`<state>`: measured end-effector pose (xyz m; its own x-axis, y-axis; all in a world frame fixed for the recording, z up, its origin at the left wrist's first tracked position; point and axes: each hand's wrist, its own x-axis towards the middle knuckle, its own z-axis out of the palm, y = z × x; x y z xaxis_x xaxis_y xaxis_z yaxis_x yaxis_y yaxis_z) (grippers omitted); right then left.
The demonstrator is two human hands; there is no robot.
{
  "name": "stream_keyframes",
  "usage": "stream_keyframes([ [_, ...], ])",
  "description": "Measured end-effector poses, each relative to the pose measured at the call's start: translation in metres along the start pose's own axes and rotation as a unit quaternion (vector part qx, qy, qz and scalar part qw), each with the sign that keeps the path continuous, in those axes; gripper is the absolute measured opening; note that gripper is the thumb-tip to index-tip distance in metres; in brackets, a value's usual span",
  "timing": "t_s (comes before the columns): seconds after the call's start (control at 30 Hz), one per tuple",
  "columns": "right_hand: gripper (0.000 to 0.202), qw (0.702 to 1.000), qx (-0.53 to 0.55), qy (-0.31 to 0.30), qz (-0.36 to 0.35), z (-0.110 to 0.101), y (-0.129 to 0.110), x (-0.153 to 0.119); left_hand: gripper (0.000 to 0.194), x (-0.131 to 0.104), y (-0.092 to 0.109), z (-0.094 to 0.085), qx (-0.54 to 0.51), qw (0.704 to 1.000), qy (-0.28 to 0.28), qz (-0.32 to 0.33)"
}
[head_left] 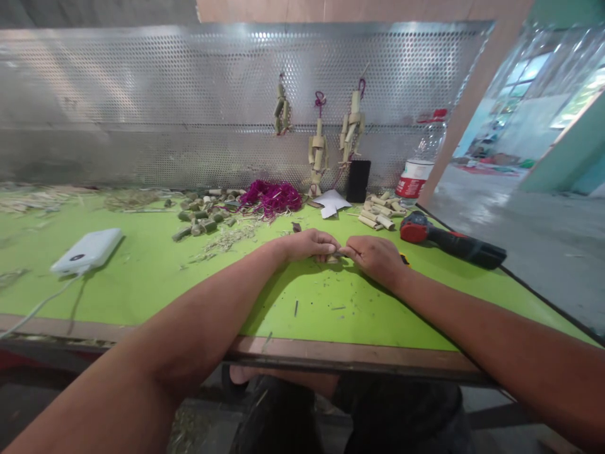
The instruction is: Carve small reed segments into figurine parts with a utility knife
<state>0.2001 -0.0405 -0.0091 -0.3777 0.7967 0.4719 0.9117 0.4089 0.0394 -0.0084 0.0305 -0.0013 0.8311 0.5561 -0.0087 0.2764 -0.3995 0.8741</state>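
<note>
At the middle of the green table, my left hand [312, 244] is closed, with a small pale wooden piece [333, 259] showing at its fingertips. My right hand [375, 257] is closed close beside it, thumb and forefinger pinched near that piece. What the right fingers grip is mostly hidden. A yellow-and-black end [405, 258] of some object shows just past the right hand; whether it is held cannot be made out. Dark slivers and crumbs [338, 308] lie in front of the hands. A small brown scrap [296, 227] lies behind the left wrist.
Behind the hands are cut green sticks [203, 224], purple string [271, 198], folded white paper [332, 203], a black phone [358, 181] and pale cut tubes [378, 211]. A power tool [454, 243] and bottle [418, 167] stand right; a power bank [87, 251] left. Stick figures [318, 151] hang behind.
</note>
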Motion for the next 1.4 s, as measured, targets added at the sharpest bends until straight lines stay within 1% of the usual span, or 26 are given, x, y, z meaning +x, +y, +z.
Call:
stream_keyframes([
  [0.2, 0.053, 1.0, -0.009, 0.013, -0.002, 0.0021, -0.001, 0.0026, 0.031, 0.0002, 0.0006, 0.0004, -0.007, 1.0, 0.0, -0.01],
  [0.3, 0.053, 1.0, -0.014, -0.002, -0.017, 0.0019, -0.0025, 0.0022, 0.029, -0.0001, 0.0011, -0.0001, -0.013, 1.0, -0.005, -0.006],
  [0.43, 0.049, 0.993, -0.001, -0.065, -0.102, 0.001, -0.0044, 0.0002, 0.03, 0.0001, 0.0002, -0.001, -0.016, 1.0, -0.012, 0.0],
  [0.47, 0.048, 0.991, 0.006, -0.072, -0.114, 0.0006, -0.0046, -0.0003, 0.031, 0.0003, -0.0003, -0.0012, -0.017, 1.0, -0.01, 0.0],
  [0.5, 0.048, 0.991, 0.014, -0.069, -0.114, 0.0001, -0.0045, -0.0006, 0.031, 0.0004, -0.0009, -0.0013, -0.015, 1.0, -0.007, 0.0],
  [0.53, 0.048, 0.993, 0.02, -0.056, -0.098, -0.0003, -0.0043, -0.0008, 0.031, 0.0004, -0.0013, -0.0013, -0.012, 1.0, -0.004, 0.0],
  [0.6, 0.048, 0.999, 0.022, -0.016, -0.045, -0.0009, -0.0032, -0.0007, 0.03, 0.0002, -0.0015, -0.0012, -0.005, 1.0, -0.002, 0.001],
  [0.67, 0.049, 1.0, 0.01, 0.01, -0.009, -0.0009, -0.0019, 0.0, 0.029, -0.0003, -0.001, -0.001, -0.004, 1.0, 0.0, 0.002],
  [0.77, 0.049, 1.0, -0.005, 0.018, -0.001, 0.0, -0.0009, 0.0013, 0.029, -0.0009, 0.0, -0.001, -0.007, 1.0, 0.0, -0.003],
  [0.93, 0.048, 1.0, -0.011, 0.008, -0.026, 0.0005, -0.0031, 0.0016, 0.032, 0.0001, -0.0009, -0.0016, -0.018, 1.0, -0.007, 0.001],
  [1.0, 0.048, 0.999, -0.006, -0.014, -0.05, 0.0006, -0.0042, 0.0009, 0.03, 0.0008, -0.0016, -0.0016, -0.019, 1.0, -0.007, 0.001],
  [1.07, 0.047, 0.994, -0.001, -0.049, -0.094, 0.0007, -0.0045, 0.0001, 0.028, 0.0016, -0.0024, -0.0015, -0.021, 1.0, -0.003, 0.001],
  [1.13, 0.046, 0.992, 0.006, -0.062, -0.113, 0.0006, -0.0037, -0.0005, 0.027, 0.0023, -0.0035, -0.0016, -0.03, 1.0, 0.0, 0.004],
  [1.17, 0.046, 0.993, 0.009, -0.053, -0.101, 0.0004, -0.0029, -0.0007, 0.027, 0.0024, -0.0042, -0.0017, -0.033, 0.999, -0.001, 0.007],
  [1.3, 0.049, 1.0, 0.006, 0.003, -0.005, -0.0006, 0.0009, -0.0004, 0.027, 0.0014, -0.0052, -0.0025, -0.04, 0.999, -0.016, 0.021],
  [1.4, 0.05, 1.0, -0.002, -0.002, 0.008, -0.0012, 0.0019, 0.0003, 0.028, 0.0002, -0.0039, -0.0024, -0.05, 0.998, -0.032, 0.027],
])
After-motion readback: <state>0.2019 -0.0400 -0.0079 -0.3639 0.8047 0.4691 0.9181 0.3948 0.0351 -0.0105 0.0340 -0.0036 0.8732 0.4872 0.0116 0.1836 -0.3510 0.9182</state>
